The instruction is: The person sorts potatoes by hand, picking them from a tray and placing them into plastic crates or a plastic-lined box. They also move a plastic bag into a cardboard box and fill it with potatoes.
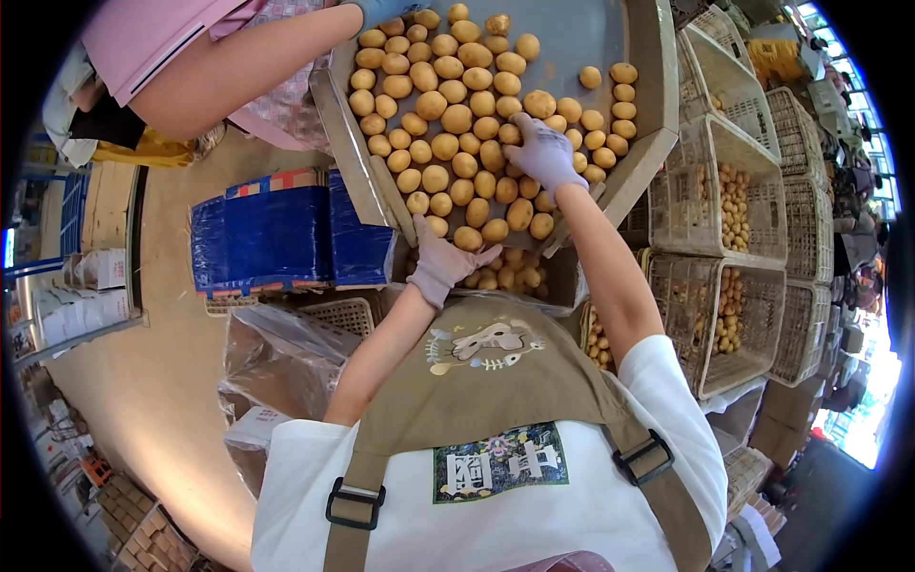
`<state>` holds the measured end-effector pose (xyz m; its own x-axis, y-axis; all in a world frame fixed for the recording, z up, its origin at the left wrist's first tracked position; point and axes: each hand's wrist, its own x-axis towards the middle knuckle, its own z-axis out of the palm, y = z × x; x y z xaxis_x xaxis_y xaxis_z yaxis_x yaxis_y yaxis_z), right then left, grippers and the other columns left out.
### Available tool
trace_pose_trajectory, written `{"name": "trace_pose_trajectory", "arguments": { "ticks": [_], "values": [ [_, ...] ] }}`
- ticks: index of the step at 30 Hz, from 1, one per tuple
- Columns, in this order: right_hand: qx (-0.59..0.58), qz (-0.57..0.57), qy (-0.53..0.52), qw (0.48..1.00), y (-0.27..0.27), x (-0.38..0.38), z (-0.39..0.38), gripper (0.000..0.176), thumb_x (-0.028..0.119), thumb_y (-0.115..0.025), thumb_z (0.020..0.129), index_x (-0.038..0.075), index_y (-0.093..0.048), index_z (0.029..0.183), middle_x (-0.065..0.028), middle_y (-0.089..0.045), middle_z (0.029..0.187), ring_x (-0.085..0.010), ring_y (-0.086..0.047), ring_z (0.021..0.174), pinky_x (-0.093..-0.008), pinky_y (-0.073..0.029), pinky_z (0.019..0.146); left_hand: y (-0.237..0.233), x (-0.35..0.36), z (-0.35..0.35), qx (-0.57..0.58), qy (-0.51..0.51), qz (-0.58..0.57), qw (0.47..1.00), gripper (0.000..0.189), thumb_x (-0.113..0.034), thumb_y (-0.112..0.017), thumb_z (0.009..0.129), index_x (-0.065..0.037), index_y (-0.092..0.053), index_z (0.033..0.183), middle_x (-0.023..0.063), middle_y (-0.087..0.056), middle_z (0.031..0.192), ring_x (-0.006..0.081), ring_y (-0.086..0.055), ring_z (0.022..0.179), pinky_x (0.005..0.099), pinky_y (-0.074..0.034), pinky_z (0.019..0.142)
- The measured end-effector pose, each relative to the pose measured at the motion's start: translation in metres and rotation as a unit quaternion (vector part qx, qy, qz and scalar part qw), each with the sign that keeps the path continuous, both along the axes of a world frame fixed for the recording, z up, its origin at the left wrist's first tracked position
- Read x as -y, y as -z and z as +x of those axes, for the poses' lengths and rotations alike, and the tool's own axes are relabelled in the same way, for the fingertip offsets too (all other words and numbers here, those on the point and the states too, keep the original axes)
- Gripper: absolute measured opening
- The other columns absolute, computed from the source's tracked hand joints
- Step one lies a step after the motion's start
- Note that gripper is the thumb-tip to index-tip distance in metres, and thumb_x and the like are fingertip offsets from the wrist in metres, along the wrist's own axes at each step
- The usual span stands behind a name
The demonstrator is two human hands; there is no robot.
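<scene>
Nearest the camera: an olive apron [496, 381] over a white shirt.

Left hand [443, 262], gloved, lies at the narrow lower mouth of the grey tray [658, 86]. Its fingers are spread open and touch the lowest fruit.

Right hand [543, 153], gloved, rests on the heap of round yellow fruit [448, 119] in mid-tray. The fingers are bent over the fruit; whether they grip one cannot be told.

More fruit lies in the box [562, 276] under the mouth.

Wire baskets [762, 238] on the right hold fruit. A blue carton [276, 234] stands on the left. Another person's arm [248, 67] reaches the tray's top corner.
</scene>
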<state>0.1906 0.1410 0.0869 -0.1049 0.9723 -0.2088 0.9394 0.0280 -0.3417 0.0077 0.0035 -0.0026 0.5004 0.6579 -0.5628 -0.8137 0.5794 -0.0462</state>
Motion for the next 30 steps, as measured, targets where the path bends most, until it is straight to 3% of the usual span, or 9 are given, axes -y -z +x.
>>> {"name": "trace_pose_trajectory", "arguments": {
  "ticks": [2,5,11,13,15,18,19,24,30],
  "values": [
    [-0.241,0.017,0.067,0.968,0.004,0.020,0.011,0.043,0.028,-0.066,0.089,0.009,-0.059,0.127,-0.0100,-0.065,0.118,-0.0233,-0.065,0.107,-0.0366,-0.052,0.091,-0.006,-0.001,0.002,0.007,-0.014,-0.018,1.000,0.092,-0.082,-0.032,0.085,-0.021,-0.027,0.154,0.0098,-0.030,0.159,0.0424,-0.031,0.144,0.0716,-0.028,0.108],
    [-0.602,-0.017,0.153,0.784,-0.007,0.057,0.022,0.046,0.017,-0.071,0.087,-0.001,-0.055,0.126,-0.0093,-0.062,0.117,-0.0156,-0.061,0.104,-0.0286,-0.050,0.092,-0.001,-0.001,0.000,0.016,0.000,0.019,1.000,0.089,-0.080,-0.030,0.087,-0.022,-0.028,0.154,0.0095,-0.030,0.159,0.0420,-0.030,0.144,0.0715,-0.027,0.109],
    [-0.363,0.281,0.249,0.853,-0.025,0.194,0.132,0.048,0.004,-0.069,0.085,0.002,-0.054,0.130,-0.0105,-0.061,0.119,-0.0186,-0.060,0.109,-0.0313,-0.050,0.094,-0.004,-0.002,-0.002,0.002,0.005,0.005,1.000,0.088,-0.080,-0.030,0.087,-0.023,-0.029,0.154,0.0082,-0.030,0.160,0.0415,-0.029,0.145,0.0722,-0.027,0.109],
    [-0.242,0.181,0.317,0.899,-0.009,0.255,0.176,0.044,0.009,-0.068,0.087,0.003,-0.056,0.129,-0.0147,-0.062,0.121,-0.0248,-0.062,0.110,-0.0355,-0.051,0.095,-0.007,-0.003,0.001,-0.006,-0.004,-0.027,1.000,0.088,-0.080,-0.031,0.087,-0.023,-0.028,0.154,0.0075,-0.029,0.160,0.0414,-0.028,0.145,0.0722,-0.027,0.109],
    [0.025,-0.138,0.404,0.904,0.018,0.311,0.219,0.043,0.017,-0.064,0.090,0.002,-0.056,0.130,-0.0202,-0.063,0.124,-0.0333,-0.062,0.112,-0.0406,-0.049,0.098,-0.007,-0.003,0.002,-0.012,-0.009,-0.052,0.999,0.089,-0.081,-0.032,0.087,-0.023,-0.028,0.155,0.0068,-0.028,0.160,0.0411,-0.028,0.145,0.0719,-0.027,0.109],
    [0.076,-0.019,0.400,0.913,0.034,0.332,0.213,0.044,0.023,-0.062,0.092,0.002,-0.057,0.130,-0.0232,-0.062,0.125,-0.0386,-0.060,0.117,-0.0437,-0.047,0.100,-0.007,-0.003,0.000,0.005,0.001,-0.017,1.000,0.090,-0.081,-0.033,0.086,-0.024,-0.027,0.155,0.0061,-0.027,0.161,0.0402,-0.027,0.146,0.0714,-0.027,0.109],
    [-0.040,0.085,0.395,0.914,0.048,0.325,0.211,0.042,0.019,-0.064,0.091,0.003,-0.059,0.129,-0.0217,-0.064,0.124,-0.0368,-0.060,0.117,-0.0426,-0.047,0.100,-0.005,0.001,-0.002,-0.003,0.003,-0.022,1.000,0.090,-0.081,-0.033,0.086,-0.024,-0.027,0.155,0.0063,-0.027,0.161,0.0400,-0.027,0.146,0.0713,-0.027,0.109],
    [-0.121,0.304,0.046,0.944,-0.028,0.192,0.083,0.037,0.001,-0.069,0.080,0.006,-0.067,0.117,-0.0139,-0.068,0.117,-0.0326,-0.065,0.102,-0.0422,-0.051,0.091,0.010,0.003,-0.008,-0.024,0.044,0.020,0.999,0.082,-0.075,-0.038,0.089,-0.023,-0.031,0.153,0.0056,-0.034,0.157,0.0347,-0.032,0.144,0.0687,-0.030,0.107],
    [0.011,0.246,-0.109,0.963,0.006,0.123,0.029,0.031,0.028,-0.067,0.082,0.011,-0.067,0.108,-0.0111,-0.065,0.113,-0.0325,-0.064,0.099,-0.0456,-0.048,0.092,0.020,0.018,-0.014,-0.218,0.110,0.006,0.970,0.057,-0.056,-0.047,0.095,-0.020,-0.048,0.140,-0.0003,-0.047,0.149,0.0199,-0.038,0.139,0.0615,-0.028,0.108]
  ]
}}
